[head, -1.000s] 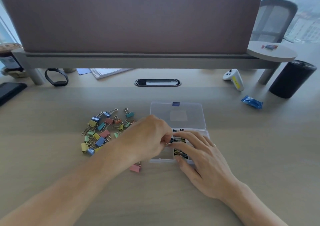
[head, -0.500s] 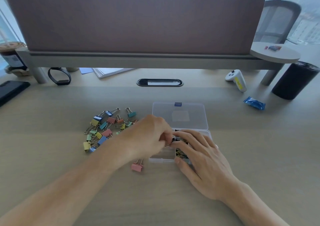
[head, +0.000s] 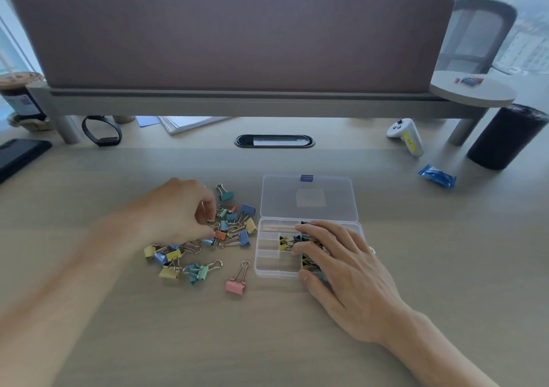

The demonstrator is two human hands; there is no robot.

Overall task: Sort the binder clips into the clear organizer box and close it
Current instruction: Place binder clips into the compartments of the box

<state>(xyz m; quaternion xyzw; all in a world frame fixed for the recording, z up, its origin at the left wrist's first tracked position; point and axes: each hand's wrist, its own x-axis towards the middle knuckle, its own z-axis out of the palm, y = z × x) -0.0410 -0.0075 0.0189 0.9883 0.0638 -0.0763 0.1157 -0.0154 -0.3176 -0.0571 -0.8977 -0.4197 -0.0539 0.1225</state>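
Note:
The clear organizer box (head: 269, 268) lies open on the desk, its lid (head: 307, 198) folded back flat. Small black and yellow binder clips (head: 284, 243) fill its middle and right compartments. My right hand (head: 341, 271) rests flat on the box's right half, with its fingers straight over those clips and its thumb at the front wall. A pile of coloured binder clips (head: 230, 223) lies left of the box. My left hand (head: 175, 211) hovers over that pile with its fingers curled down at the clips; blur hides whether it grips one. A pink clip (head: 236, 285) lies alone in front.
Under the desk divider (head: 231, 30) at the back lie a black wristband (head: 102, 132), papers (head: 184, 123) and a white controller (head: 408, 137). A black cylinder (head: 505, 137) and a blue wrapper (head: 436, 175) sit at the right. A dark phone (head: 20, 155) lies far left.
My left hand has left the box and moved left to the pile of coloured clips. My right hand stays on the box.

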